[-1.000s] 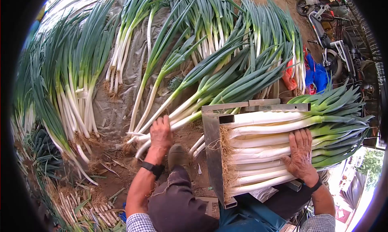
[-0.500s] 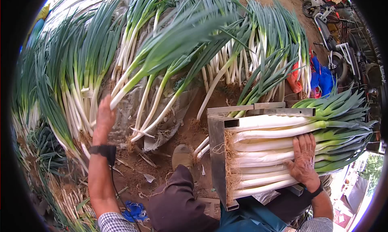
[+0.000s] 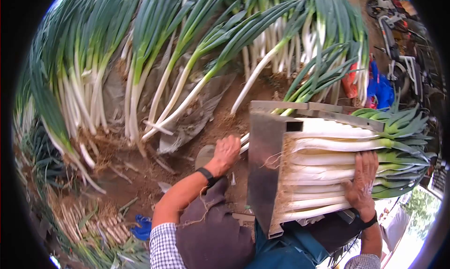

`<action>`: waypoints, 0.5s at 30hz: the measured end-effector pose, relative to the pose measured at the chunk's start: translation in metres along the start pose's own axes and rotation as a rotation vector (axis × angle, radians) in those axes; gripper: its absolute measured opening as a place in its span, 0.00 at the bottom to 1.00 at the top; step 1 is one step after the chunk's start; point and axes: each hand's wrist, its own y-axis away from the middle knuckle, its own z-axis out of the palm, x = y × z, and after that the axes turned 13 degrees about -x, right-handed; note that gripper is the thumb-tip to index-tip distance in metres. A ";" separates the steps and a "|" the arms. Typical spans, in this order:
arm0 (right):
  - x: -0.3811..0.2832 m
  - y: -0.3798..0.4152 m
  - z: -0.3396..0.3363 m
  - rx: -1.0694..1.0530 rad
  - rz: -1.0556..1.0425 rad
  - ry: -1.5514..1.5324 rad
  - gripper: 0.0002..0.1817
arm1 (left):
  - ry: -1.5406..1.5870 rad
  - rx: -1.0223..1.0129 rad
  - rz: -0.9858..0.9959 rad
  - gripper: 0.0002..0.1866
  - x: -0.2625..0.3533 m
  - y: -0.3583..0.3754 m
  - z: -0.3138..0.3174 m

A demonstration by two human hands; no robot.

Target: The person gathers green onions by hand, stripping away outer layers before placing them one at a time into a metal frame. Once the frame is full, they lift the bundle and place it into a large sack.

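My right hand (image 3: 361,187) lies with its fingers stretched over a row of leeks (image 3: 323,171), whose roots face left and green tops right. The leeks rest in a metal frame (image 3: 265,161) over my lap. My left hand (image 3: 226,153) is curled just left of the frame, beside the white ends of some leek stalks (image 3: 244,142). Its fingers are closed, and whether they grip those stalks is not clear. Ahead on the left, loose leeks (image 3: 136,88) lean with their roots on the soil.
More leek bundles (image 3: 84,95) line the left and the back. Blue plastic (image 3: 380,88) and red plastic (image 3: 349,81) lie behind the frame. A wheeled vehicle (image 3: 401,65) stands at the upper right. Blue scraps (image 3: 141,227) and thin leeks (image 3: 89,217) lie lower left.
My left hand has let go of the leeks at the left and moved right, to beside the frame. Those leeks now lean among the others. My right hand stays on the row.
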 end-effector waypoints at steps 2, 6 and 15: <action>0.004 0.003 0.000 0.006 0.007 -0.001 0.43 | 0.057 -0.038 -0.012 0.07 0.006 -0.002 0.006; 0.001 -0.002 -0.010 -0.022 0.023 -0.041 0.46 | 0.295 -0.216 -0.181 0.13 0.012 -0.006 -0.011; 0.000 -0.004 -0.011 -0.049 0.038 -0.080 0.45 | 0.270 0.165 -0.038 0.21 -0.021 -0.039 -0.104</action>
